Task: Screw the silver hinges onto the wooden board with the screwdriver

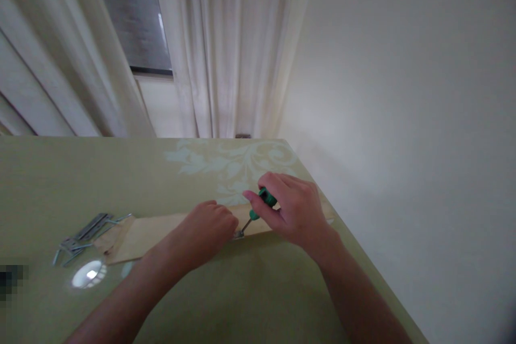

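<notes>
A long, pale wooden board (pixel 157 231) lies across the table. My left hand (pixel 210 232) is closed over its middle, with the fingertips partly hidden. Beside those fingers, at the board's near edge, sits a small metal piece (pixel 239 235), too small to make out fully. My right hand (pixel 296 208) is wrapped round the green handle of a screwdriver (pixel 255 214). The screwdriver slants down to the left, its tip at the metal piece.
Several metal pieces and rods (pixel 83 239) lie at the board's left end. The green table (pixel 80 172) has a leafy pattern near its far corner. A pale wall (pixel 403 118) runs along the right, and curtains (pixel 226 48) hang behind.
</notes>
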{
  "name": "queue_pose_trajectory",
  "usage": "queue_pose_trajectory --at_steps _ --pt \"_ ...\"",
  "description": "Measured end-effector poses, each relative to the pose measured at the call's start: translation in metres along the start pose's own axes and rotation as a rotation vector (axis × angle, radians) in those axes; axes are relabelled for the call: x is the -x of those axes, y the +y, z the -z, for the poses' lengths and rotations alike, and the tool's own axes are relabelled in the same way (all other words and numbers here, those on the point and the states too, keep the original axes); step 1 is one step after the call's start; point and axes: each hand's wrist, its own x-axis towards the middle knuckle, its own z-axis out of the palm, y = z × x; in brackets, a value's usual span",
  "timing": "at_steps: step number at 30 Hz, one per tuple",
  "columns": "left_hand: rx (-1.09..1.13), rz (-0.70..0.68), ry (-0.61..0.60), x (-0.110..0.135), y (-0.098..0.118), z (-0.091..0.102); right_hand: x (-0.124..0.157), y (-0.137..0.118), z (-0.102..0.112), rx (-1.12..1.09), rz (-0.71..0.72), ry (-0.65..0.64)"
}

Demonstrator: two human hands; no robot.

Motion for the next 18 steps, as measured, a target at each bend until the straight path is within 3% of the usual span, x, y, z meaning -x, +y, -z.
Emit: queue_pose_trajectory --at_steps 5,11,18 --pt "-0.052 -0.016 0.029 -0.0031 0.004 -0.0085 -0.0004 -0.0013 -0.0008 -0.103 0.05 -0.022" --pt "0.052 0.005 0.003 0.0025 -0.0012 -0.0056 -0.0013 -0.0018 -0.0004 -0.143 0.039 0.013" --pt "0.002 -0.021 0.001 0.0005 -0.0022 -0.0072 0.0 -0.0029 0.0023 -0.231 0.064 0.021"
